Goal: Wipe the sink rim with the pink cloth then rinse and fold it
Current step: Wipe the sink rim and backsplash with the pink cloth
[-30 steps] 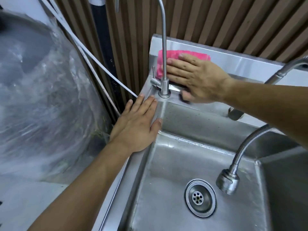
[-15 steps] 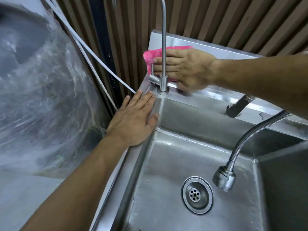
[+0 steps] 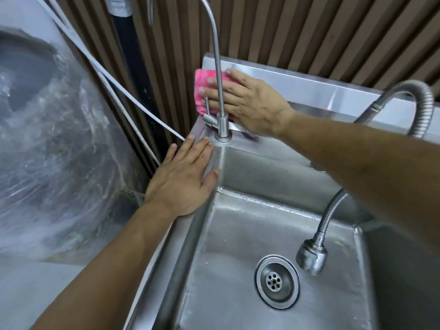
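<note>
Here my left hand (image 3: 183, 179) lies flat and open on the sink's left rim (image 3: 188, 225), holding nothing. Just beyond its fingertips stands the slim gooseneck tap (image 3: 220, 110). Behind that, my right hand (image 3: 247, 103), fingers spread, presses the pink cloth (image 3: 202, 89) against the back corner. I judge wiping underway; next, sweep rightward.

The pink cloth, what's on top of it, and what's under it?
The right hand lies flat on the pink cloth, pressing it against the sink's back rim behind the thin tap. The steel right underneath is covered, so it cannot be seen.
</note>
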Motion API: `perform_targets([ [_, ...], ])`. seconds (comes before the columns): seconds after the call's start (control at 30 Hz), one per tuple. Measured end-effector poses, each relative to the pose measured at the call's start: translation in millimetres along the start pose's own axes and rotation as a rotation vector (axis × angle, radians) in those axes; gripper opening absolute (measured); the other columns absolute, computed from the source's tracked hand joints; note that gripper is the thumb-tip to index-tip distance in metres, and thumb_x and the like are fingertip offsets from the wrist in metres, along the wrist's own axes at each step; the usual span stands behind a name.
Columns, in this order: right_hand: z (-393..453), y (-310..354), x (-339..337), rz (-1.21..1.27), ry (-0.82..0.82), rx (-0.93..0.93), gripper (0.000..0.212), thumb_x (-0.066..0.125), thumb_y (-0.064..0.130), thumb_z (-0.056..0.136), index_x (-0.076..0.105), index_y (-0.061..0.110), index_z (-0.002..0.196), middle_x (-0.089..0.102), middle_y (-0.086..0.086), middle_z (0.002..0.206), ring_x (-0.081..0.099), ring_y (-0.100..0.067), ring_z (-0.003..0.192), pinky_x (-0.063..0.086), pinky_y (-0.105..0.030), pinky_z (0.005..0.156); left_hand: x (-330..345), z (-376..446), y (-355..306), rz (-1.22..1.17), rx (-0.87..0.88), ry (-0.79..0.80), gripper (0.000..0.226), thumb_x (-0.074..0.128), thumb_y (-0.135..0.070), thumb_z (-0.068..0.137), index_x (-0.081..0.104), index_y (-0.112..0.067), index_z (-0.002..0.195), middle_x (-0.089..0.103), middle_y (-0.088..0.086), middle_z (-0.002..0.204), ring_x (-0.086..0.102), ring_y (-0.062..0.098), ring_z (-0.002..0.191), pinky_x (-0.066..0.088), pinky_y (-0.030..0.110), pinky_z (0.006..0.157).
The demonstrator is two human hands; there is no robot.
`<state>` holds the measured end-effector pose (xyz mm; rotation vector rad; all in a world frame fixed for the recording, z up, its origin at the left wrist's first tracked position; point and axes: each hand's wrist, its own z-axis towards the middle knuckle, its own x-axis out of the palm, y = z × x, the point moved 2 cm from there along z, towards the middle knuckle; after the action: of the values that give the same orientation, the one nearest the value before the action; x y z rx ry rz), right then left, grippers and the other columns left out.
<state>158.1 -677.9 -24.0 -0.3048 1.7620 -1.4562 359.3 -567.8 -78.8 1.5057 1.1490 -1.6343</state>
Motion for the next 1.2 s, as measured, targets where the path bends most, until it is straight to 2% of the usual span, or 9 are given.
perform_targets([
  [0.1,-37,18,-11,0.566,-0.079,0.540,0.058,0.031,0.032,0.113,0.012,0.022,0.166,0.011,-0.005,0.174,0.010,-0.028,0.160,0.003,-0.047,0.130,-1,0,-2,-0.006,-0.004,0.005,0.075,0.010,-0.058,0.098,0.011,-0.024,0.165,0.002,-0.011,0.172,-0.008,0.013,0.158,-0.002,0.042,0.128],
  [0.17,-65,37,-13,0.740,-0.063,0.946,0.058,0.032,0.030,0.112,0.012,0.020,0.166,0.012,-0.009,0.173,0.010,-0.032,0.160,0.003,-0.048,0.130,-2,-1,-3,0.007,-0.008,-0.008,0.077,0.008,-0.058,0.097,0.013,-0.023,0.165,0.003,-0.010,0.172,-0.006,0.014,0.159,-0.002,0.042,0.127],
  [0.27,-83,39,-12,0.908,-0.001,1.295,0.062,0.030,0.034,0.111,0.008,0.017,0.166,0.003,-0.012,0.174,0.000,-0.036,0.160,0.002,-0.054,0.130,-1,-2,-4,0.010,-0.006,-0.009,0.076,0.005,-0.059,0.098,0.010,-0.023,0.165,0.000,-0.010,0.172,-0.009,0.014,0.158,-0.005,0.040,0.127],
  [0.4,-57,33,-17,1.000,-0.027,1.586,0.070,0.037,0.039,0.106,0.013,0.010,0.165,0.004,-0.020,0.172,-0.002,-0.046,0.158,-0.002,-0.060,0.127,1,0,-3,-0.001,-0.001,-0.012,0.077,0.004,-0.060,0.098,0.009,-0.023,0.165,0.000,-0.010,0.172,-0.009,0.014,0.158,-0.005,0.041,0.127],
  [0.6,-29,46,-24,0.954,-0.141,1.547,0.061,0.039,0.037,0.110,0.021,0.019,0.164,0.013,-0.015,0.172,0.005,-0.041,0.159,0.001,-0.056,0.128,6,3,3,-0.007,0.014,-0.030,0.076,0.008,-0.061,0.099,0.015,-0.023,0.164,0.006,-0.009,0.173,-0.005,0.015,0.159,-0.001,0.045,0.128],
  [0.77,-61,40,-11,1.065,-0.311,2.062,0.062,0.042,0.025,0.107,0.021,0.011,0.164,0.011,-0.015,0.172,0.006,-0.041,0.158,0.003,-0.048,0.127,2,4,-1,0.019,0.010,-0.007,0.079,0.003,-0.061,0.097,0.011,-0.022,0.165,0.001,-0.008,0.173,-0.008,0.016,0.159,-0.004,0.045,0.128],
  [0.97,-71,55,-31,1.038,-0.311,1.576,0.065,0.043,0.003,0.095,0.039,0.015,0.158,0.032,-0.007,0.168,0.029,-0.038,0.148,0.025,-0.048,0.125,3,6,-3,0.031,0.010,0.006,0.078,0.006,-0.062,0.096,0.005,-0.025,0.165,-0.003,-0.009,0.173,-0.010,0.017,0.158,-0.006,0.045,0.128],
  [1.1,-60,70,-59,1.291,-0.208,1.172,0.060,0.046,0.007,0.092,0.050,0.013,0.152,0.049,-0.005,0.158,0.044,-0.034,0.134,0.036,-0.042,0.117,4,7,0,0.026,0.010,-0.011,0.076,0.004,-0.060,0.097,0.008,-0.025,0.165,0.000,-0.010,0.173,-0.006,0.017,0.159,-0.004,0.046,0.128],
  [1.2,-43,82,-57,1.232,-0.023,0.924,0.054,0.049,0.021,0.094,0.053,0.015,0.147,0.059,-0.004,0.148,0.051,-0.034,0.131,0.032,-0.044,0.111,4,7,0,0.013,0.003,-0.014,0.075,0.004,-0.058,0.097,0.011,-0.025,0.165,0.003,-0.010,0.173,-0.005,0.017,0.159,-0.004,0.046,0.127],
])
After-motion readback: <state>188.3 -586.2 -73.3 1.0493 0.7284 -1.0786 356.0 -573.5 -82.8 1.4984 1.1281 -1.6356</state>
